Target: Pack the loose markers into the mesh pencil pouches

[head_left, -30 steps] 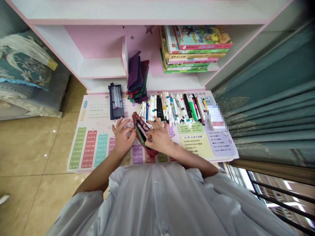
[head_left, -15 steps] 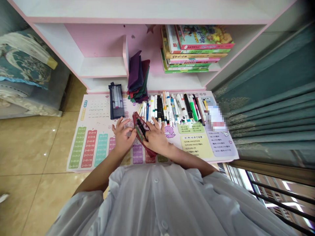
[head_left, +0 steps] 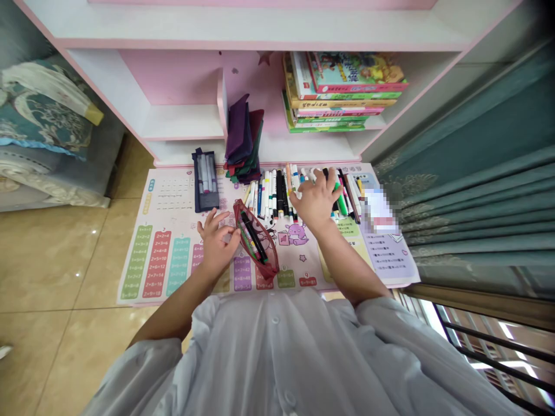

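A dark red pencil case (head_left: 255, 238) lies open on the printed desk mat (head_left: 169, 254), with several pens inside. My left hand (head_left: 217, 242) pinches the case's left edge between thumb and fingers. My right hand (head_left: 317, 196) reaches over the row of markers and pens (head_left: 277, 190) at the back of the mat, fingers spread and resting on them; nothing is visibly gripped.
A dark blue case with grey markers (head_left: 204, 179) lies at the back left of the mat. Folded pouches (head_left: 243, 141) stand against the pink shelf divider. A stack of books (head_left: 342, 89) fills the right shelf. A teal curtain (head_left: 477, 185) hangs on the right.
My right hand left the pencil case and moved up and to the right onto the row of markers. The left hand stayed on the case's edge.
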### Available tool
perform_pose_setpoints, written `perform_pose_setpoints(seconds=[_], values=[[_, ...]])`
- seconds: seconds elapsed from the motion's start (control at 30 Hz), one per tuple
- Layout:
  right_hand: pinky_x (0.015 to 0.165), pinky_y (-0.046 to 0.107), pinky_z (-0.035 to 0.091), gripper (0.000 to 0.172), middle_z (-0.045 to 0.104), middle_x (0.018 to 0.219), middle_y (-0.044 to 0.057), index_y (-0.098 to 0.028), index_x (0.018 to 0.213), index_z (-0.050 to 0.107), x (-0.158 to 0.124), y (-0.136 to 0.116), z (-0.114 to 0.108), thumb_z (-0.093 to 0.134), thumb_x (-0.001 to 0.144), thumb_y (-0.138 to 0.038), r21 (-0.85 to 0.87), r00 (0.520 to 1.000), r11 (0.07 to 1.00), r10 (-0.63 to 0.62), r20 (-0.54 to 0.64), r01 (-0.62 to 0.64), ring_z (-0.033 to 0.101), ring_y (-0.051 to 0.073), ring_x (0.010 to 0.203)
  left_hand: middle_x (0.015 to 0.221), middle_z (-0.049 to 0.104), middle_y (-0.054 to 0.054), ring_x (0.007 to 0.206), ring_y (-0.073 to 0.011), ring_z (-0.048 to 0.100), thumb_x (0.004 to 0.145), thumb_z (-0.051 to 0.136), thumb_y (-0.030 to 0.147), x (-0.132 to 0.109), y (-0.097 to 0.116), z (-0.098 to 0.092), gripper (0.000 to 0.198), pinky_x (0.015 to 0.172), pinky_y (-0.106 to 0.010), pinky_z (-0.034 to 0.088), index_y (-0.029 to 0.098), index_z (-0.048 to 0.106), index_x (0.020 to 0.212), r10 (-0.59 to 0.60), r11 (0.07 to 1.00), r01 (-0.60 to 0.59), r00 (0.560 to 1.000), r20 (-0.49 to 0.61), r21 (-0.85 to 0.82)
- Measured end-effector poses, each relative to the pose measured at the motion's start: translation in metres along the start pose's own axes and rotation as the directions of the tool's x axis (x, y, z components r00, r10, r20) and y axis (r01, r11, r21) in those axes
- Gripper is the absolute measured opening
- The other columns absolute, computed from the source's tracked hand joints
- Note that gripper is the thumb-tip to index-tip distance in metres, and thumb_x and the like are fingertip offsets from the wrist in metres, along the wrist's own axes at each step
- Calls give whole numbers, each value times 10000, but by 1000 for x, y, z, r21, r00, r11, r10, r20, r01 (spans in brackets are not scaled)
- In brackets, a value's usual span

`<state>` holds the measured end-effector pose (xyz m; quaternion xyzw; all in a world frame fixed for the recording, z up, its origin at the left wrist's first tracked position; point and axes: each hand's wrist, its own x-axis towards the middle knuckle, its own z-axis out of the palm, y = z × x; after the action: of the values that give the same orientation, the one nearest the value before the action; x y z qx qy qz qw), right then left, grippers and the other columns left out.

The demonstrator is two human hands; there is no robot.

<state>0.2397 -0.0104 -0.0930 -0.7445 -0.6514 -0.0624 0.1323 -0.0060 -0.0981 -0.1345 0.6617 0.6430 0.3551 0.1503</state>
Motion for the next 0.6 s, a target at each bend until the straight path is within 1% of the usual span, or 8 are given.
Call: perform_pose_setpoints(seconds=[0.1,0.2,0.3,0.43,0.6], values=[[1069,766,265,288,478,1461,178,-160,933,720,8,10,8,558,885,-392,-61,1000,998,20,20,-19,252,468,1458,1264,675,-44,1417,-332,422,853,612,355,0,2,0,287,1165,-639,170,218,595,601,-9,1000,9,1000,7,2],[1063,792,236,284,486,1448,199,-142,932,725,10,15,14,582,853,-375,-20,1000,1000,14,23,-14,252,480,1447,1274,672,-43,1423,-324,416,850,612,356,0,2,0,282,1173,-633,165,219,599,605,-17,1000,17,1000,13,4],[1063,809,204,295,499,1429,228,-122,943,731,13,19,17,598,824,-358,18,1000,1000,6,27,-6,246,492,1443,1272,677,-43,1419,-325,421,851,606,360,0,1,0,280,1161,-653,165,223,604,606,-4,1000,4,1000,4,-4],[1050,828,169,339,505,1412,255,-110,937,738,17,21,19,600,818,-395,40,999,999,-10,35,9,210,507,1448,1266,679,-41,1414,-330,428,856,602,360,0,1,0,288,1157,-661,163,224,599,601,5,1000,-5,1000,-6,-7],[1042,842,144,339,503,1426,248,-111,883,737,23,20,21,621,802,-420,29,995,999,-27,100,24,174,502,1459,1275,672,-45,1427,-321,412,858,606,358,0,2,0,293,1175,-644,143,221,588,600,-8,1000,7,1000,11,5]])
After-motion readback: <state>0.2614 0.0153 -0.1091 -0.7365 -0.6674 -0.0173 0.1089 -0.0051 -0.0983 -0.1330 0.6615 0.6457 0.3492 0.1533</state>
